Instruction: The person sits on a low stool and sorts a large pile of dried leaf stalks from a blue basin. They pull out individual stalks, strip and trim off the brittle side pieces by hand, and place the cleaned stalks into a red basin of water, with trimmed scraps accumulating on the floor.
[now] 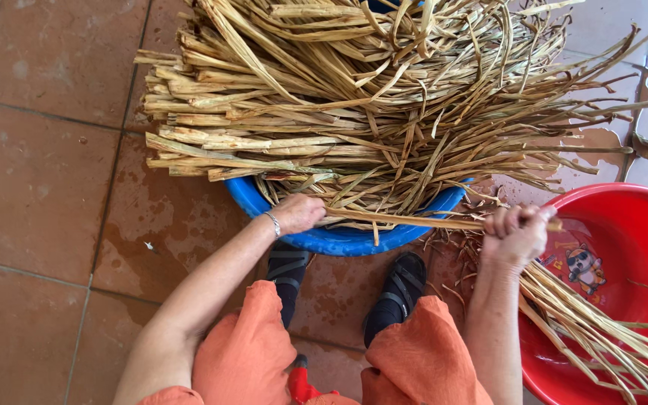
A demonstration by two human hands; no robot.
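With my left hand (298, 213) pinching and my right hand (517, 234) fisted around one dry reed strip (406, 220) stretched over the near blue basin (339, 238) rim, I'd guess a hard pull snaps it, though my grip is partly hidden.

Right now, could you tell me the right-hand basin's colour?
Red basin, seen from the head view.

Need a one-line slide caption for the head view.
Both hands, left hand and right hand, grip one dried reed strip over a blue tub.
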